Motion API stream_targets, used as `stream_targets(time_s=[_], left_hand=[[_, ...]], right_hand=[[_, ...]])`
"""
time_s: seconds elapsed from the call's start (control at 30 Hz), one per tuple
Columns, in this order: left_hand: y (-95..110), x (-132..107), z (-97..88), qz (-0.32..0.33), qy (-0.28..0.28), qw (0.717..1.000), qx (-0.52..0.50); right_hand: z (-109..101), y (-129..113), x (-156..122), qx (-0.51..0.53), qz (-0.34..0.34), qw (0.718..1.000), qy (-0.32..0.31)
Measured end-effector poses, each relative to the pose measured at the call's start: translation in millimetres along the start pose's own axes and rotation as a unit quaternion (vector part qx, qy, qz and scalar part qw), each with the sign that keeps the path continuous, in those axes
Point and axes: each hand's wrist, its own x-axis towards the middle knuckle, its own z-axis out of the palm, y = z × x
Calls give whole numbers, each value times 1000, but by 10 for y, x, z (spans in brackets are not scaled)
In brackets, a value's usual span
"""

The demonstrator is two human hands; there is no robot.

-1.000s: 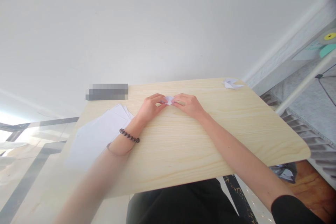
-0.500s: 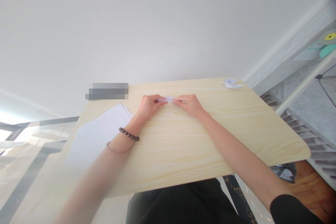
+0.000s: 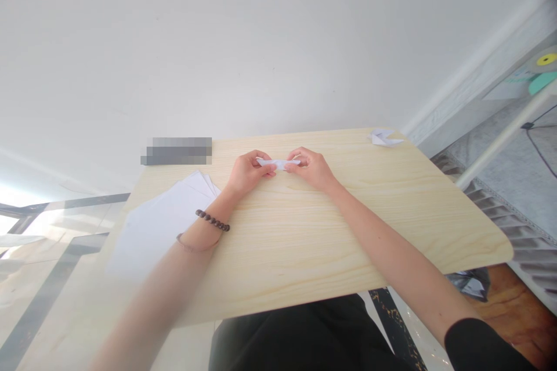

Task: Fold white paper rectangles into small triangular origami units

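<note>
Near the bench's [image 3: 304, 243] far edge, a folded paper [image 3: 278, 163] is pinched at either end by left hand [image 3: 248, 173] and right hand [image 3: 311, 168], grips closed, and is thereby stretched straight.

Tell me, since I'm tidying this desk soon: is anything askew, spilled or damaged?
Nothing spilled or damaged. The white sheets lie loosely fanned at the left edge of the table, and a folded paper piece sits alone at the far right corner.
</note>
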Motion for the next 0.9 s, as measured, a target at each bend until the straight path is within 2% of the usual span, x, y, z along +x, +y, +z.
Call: stream_targets(time_s=[0.13, 0.3, 0.37, 0.57, 0.73, 0.9], left_hand=[[-17, -7, -14, 30, -19, 999, 38], [6, -35, -24, 178, -4, 970, 165], [22, -40, -30, 210, -7, 957, 198], [34, -44, -28, 218, 18, 948, 232], [16, -35, -20, 186, 56, 955, 223], [13, -37, -25, 195, 46, 954, 224]], right_hand=[[14, 44, 9, 17, -2, 1000, -14], [7, 71, 1, 38, 7, 999, -17], [6, 71, -1, 51, 13, 999, -15], [-8, 49, -1, 88, 25, 996, 5], [-34, 54, 4, 95, 14, 995, 14], [-31, 60, -3, 80, 22, 996, 28]])
